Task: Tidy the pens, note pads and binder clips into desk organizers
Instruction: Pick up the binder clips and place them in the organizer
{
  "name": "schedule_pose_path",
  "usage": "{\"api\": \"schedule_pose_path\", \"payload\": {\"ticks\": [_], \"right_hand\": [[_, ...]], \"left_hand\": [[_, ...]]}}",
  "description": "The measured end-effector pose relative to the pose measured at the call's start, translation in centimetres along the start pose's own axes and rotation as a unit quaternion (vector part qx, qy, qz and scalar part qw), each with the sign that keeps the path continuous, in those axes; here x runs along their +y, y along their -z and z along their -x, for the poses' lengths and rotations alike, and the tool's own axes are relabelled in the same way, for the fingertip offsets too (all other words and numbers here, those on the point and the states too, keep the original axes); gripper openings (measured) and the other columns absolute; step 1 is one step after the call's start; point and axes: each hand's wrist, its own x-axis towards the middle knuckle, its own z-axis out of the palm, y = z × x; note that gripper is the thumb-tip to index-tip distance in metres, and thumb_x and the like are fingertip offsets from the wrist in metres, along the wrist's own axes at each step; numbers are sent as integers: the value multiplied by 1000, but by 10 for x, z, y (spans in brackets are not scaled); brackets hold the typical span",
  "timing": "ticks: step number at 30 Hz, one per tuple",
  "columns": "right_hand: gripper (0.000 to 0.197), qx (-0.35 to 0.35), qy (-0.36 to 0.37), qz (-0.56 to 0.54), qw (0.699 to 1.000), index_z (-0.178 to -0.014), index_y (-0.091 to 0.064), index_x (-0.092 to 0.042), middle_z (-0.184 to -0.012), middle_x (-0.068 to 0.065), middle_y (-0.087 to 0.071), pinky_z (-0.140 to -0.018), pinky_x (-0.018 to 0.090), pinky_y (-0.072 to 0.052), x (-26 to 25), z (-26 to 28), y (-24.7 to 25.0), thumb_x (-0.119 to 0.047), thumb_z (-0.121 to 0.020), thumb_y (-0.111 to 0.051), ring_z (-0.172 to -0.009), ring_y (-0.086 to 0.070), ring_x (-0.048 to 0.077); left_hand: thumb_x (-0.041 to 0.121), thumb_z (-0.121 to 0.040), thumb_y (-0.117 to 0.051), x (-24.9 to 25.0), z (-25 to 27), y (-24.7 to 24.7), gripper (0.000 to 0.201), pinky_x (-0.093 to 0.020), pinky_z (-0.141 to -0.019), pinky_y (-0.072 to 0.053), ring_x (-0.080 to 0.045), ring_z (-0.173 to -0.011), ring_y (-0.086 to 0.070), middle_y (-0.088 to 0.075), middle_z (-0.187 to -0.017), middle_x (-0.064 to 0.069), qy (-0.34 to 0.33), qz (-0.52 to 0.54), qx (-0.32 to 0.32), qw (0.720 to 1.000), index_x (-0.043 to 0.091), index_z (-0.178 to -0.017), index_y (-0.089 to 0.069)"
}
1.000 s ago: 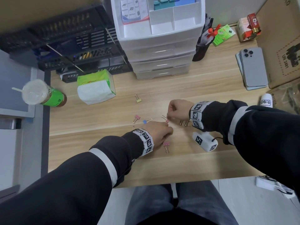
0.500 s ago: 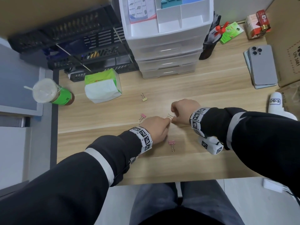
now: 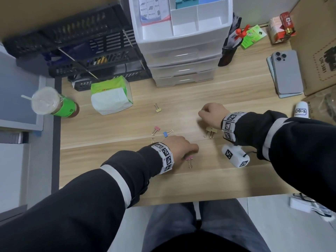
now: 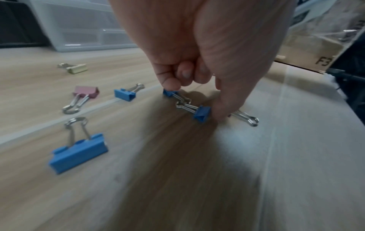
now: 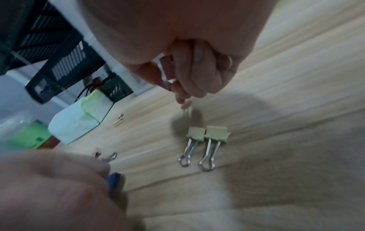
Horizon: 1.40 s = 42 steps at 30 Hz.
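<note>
Binder clips, small metal ones in blue, pink and pale gold, lie scattered across the middle of the light wooden desk (image 3: 236, 179). The left hand (image 3: 179, 146) is down on the desk with its fingers curled: its fingertips press one small blue binder clip (image 4: 168, 92) and its thumb touches a second blue clip (image 4: 201, 113), the two lying end to end with their wire handles meeting. Just beside that hand a pink binder clip (image 3: 190, 159) lies on the desk. To its left sit another pink clip (image 3: 156, 129), a blue clip (image 3: 166, 133) and, nearest the wrist, a larger-looking blue clip (image 4: 79, 153). The right hand (image 3: 211, 114) hovers above the desk, fingers curled around something pale and shiny (image 5: 165, 70); I cannot tell what it is. Beneath its wrist two pale gold binder clips (image 5: 208, 135) lie side by side, touching. A lone gold clip (image 3: 157, 109) lies farther back, near a green-and-white pack of tissues (image 3: 111, 96). Behind stands the white plastic drawer organizer (image 3: 181, 57), its top tray holding note pads (image 3: 151, 10) and teal clips (image 3: 185, 1). A black mesh rack (image 3: 81, 50) stands to its left, a lidded green cup (image 3: 52, 103) at the desk's edge, and stacked grey phones (image 3: 287, 73) to the right.
</note>
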Motion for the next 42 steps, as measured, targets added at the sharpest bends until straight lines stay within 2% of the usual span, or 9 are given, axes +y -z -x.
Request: {"api": "schedule_pose_path", "payload": {"ticks": [4, 11, 15, 18, 23, 28, 34, 39, 42], "right_hand": [[28, 26, -28, -132, 991, -98, -73, -11, -88, 4, -68, -74, 28, -40, 8, 0, 7, -23, -91, -48, -89, -59, 26], [23, -12, -139, -379, 915, -89, -64, 3, -63, 11, -51, -32, 13, -25, 8, 11, 19, -1, -88, -42, -28, -38, 11], [26, -135, -160, -473, 856, -88, -57, 3, -63, 8, -45, -32, 12, -15, 12, 13, 22, 3, -89, -32, -30, -26, 6], [23, -151, -154, -503, 837, -84, -55, -3, -60, 3, -38, -33, 12, -12, 10, 13, 23, -2, -93, -34, -33, -24, 5], [21, -173, -126, -507, 835, -68, -43, -14, -58, 0, -31, -36, 15, -9, -1, 8, 22, -4, -85, -36, -36, -21, 6], [25, -163, -118, -521, 830, -64, -40, -16, -57, -2, -30, -38, 16, -7, -18, -2, 21, -10, -87, -33, -37, -19, 6], [36, -157, -89, -468, 865, -70, -45, -15, -59, 1, -39, -32, 16, -16, -35, -10, 11, -30, -102, -47, -39, -26, 7], [17, -144, -76, -422, 892, -104, -65, -2, -69, 6, -55, -31, 18, -23, -36, -8, 8, -9, -99, -50, -43, -36, 8], [19, -137, -87, -411, 897, -100, -66, -1, -72, 7, -56, -31, 17, -22, -37, -9, 9, -3, -98, -47, -42, -35, 8]], "left_hand": [[10, -78, -55, -2, -13, -9, 19, -30, -61, -23, -23, -74, -51, -57, -70, 8, -49, -19, -17, 999, 29, -82, -50], [34, -89, -52, 6, -19, -8, 16, -30, -64, -31, -22, -73, -52, -65, -78, 2, -26, 5, 12, 1000, 23, -96, -61], [37, -96, -36, 1, -17, -2, 34, -37, -70, -48, -34, -82, -62, -68, -86, -8, 61, 86, 58, 993, 14, -101, -60], [36, -95, -30, -12, -11, 4, 42, -36, -69, -46, -33, -82, -62, -69, -85, -8, 104, 119, 90, 983, 14, -94, -66], [29, -100, -35, -42, 7, 19, 46, -33, -60, -37, -28, -65, -53, -54, -60, -1, 201, 184, 124, 954, 18, -58, -50], [34, -103, -34, -72, 24, 17, 43, -34, -67, -43, -24, -74, -57, -57, -68, 4, 252, 198, 104, 942, 22, -67, -54], [8, -99, -38, -95, 26, 6, 26, -35, -92, -52, -26, -107, -65, -69, -121, 3, 291, 220, 10, 931, 5, -104, -63], [5, -88, -49, -97, 28, 10, 21, -43, -82, -56, -29, -92, -65, -66, -109, -4, 310, 149, -28, 939, 12, -108, -53], [8, -90, -48, -97, 25, 12, 21, -42, -74, -55, -28, -82, -63, -63, -93, -6, 318, 111, -13, 941, 12, -111, -49]]}}
